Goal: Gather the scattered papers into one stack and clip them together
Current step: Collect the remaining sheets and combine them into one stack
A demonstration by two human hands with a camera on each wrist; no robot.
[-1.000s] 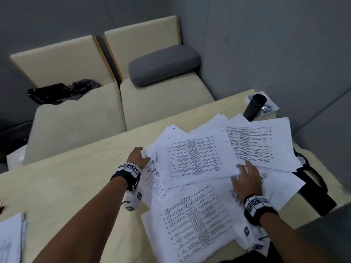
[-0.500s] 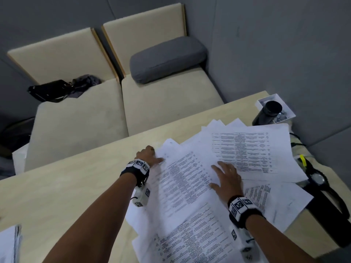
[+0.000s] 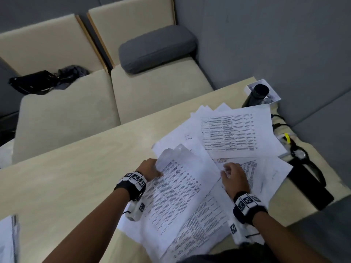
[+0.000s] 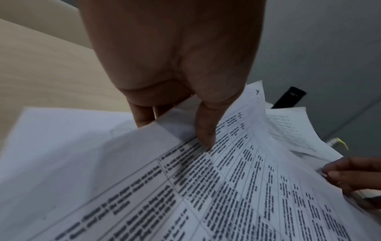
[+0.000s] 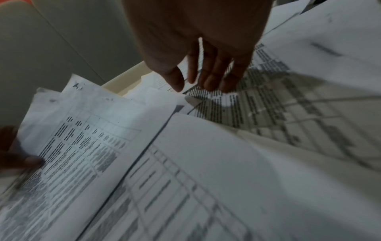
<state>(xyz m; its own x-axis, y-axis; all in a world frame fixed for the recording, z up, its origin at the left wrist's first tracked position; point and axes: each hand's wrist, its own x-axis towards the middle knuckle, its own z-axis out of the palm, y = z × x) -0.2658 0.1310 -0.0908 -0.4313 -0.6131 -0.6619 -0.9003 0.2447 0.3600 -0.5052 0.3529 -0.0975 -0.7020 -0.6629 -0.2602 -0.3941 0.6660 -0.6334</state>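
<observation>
Papers point(image 3: 235, 133) fanned loose over the right half of the tabletop point(image 3: 76, 168), overlapping at all angles, none squared yet; gathering judged barely begun, clipping still ahead. Top sheet point(image 3: 182, 188) lifted off the heap at its 10 o'clock corner, far edge curling up, probably to be drawn toward the middle as the start of the stack.

Left hand point(image 3: 151, 168) at 9 o'clock of the heap, grip closed on that sheet's edge: thumb point(image 4: 204, 128) pressed on the printed face, fingers point(image 4: 144, 116) tucked beneath, a light pinch rather than a fist. Right hand point(image 3: 234, 177) at the heap's centre, grip loosely open, fingers point(image 5: 214, 71) slightly bent with tips on a printed page below, likely pinning the lower sheets so only the top one slides. Nothing enclosed by it.

Outward: black bottle point(image 3: 256, 95) at 1 o'clock by a small white tray point(image 3: 274, 87) of what may be clips, too small to be sure. Black strap and watch-like item point(image 3: 302, 154) at 3 o'clock, partly under the sheets. Another paper pile point(image 3: 7, 242) at 8 o'clock, at the edge of the head view, well apart. Beyond the tabletop, at 11 o'clock, beige seats with a grey cushion point(image 3: 157, 48) and a black bag point(image 3: 38, 82).
</observation>
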